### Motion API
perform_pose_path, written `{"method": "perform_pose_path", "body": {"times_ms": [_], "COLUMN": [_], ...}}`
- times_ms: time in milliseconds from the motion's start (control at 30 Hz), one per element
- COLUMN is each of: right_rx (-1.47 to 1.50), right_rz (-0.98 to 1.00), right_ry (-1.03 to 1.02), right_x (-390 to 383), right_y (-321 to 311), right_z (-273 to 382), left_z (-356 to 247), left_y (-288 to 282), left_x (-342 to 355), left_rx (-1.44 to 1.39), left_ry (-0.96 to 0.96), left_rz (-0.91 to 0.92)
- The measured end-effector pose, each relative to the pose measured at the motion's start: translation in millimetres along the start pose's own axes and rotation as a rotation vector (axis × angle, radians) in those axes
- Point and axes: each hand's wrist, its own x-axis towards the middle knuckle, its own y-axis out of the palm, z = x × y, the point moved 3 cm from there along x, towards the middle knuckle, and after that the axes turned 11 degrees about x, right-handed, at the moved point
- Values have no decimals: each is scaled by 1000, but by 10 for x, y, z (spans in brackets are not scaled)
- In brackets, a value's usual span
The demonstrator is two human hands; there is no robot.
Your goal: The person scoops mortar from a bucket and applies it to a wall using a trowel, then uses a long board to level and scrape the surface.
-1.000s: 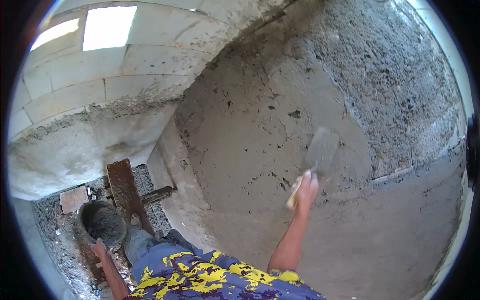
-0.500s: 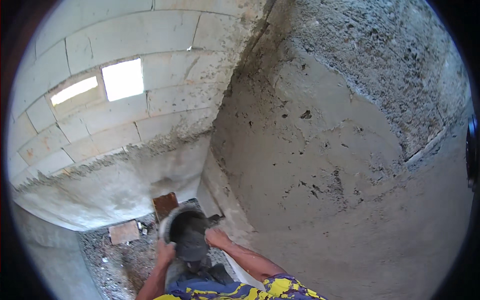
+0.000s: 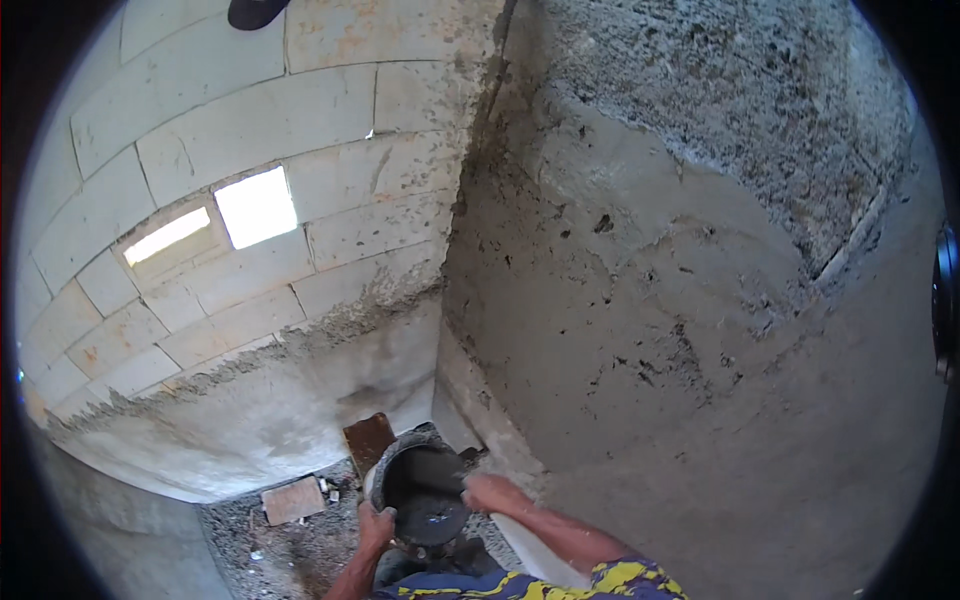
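A dark bucket [image 3: 430, 520] with grey mortar inside is tilted low in front of me at the bottom of the view. My left hand [image 3: 376, 524] grips its left side. My right hand [image 3: 488, 492] is closed at the bucket's right edge on a trowel, whose blurred dark blade [image 3: 436, 468] is inside the bucket; the handle is hidden by my fingers. A pale strip [image 3: 535, 550] shows below my right forearm; I cannot tell what it is.
A pale block wall [image 3: 210, 110] with bright openings [image 3: 255, 207] stands at left, above a plastered band. The right wall carries smooth grey plaster [image 3: 600, 380] and a rough patch [image 3: 720, 90]. A brown board [image 3: 368, 435] and a pinkish slab [image 3: 293, 500] lie on the rubble floor.
My right hand and trowel left the wall plaster and came down into the bucket. My left hand and the bucket moved rightward in view, and the view now shows more of the block wall.
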Motion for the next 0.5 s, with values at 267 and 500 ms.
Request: {"method": "perform_pose_path", "body": {"times_ms": [267,500], "right_rx": [409,569], "right_rz": [362,259], "right_ry": [-47,-106], "right_x": [196,-19], "right_y": [667,410], "right_z": [83,11], "left_z": [-332,-66], "left_y": [-53,-311], "left_x": [-76,30], "left_rx": [154,-276], "left_ry": [39,-148], "left_rz": [-52,-113]}}
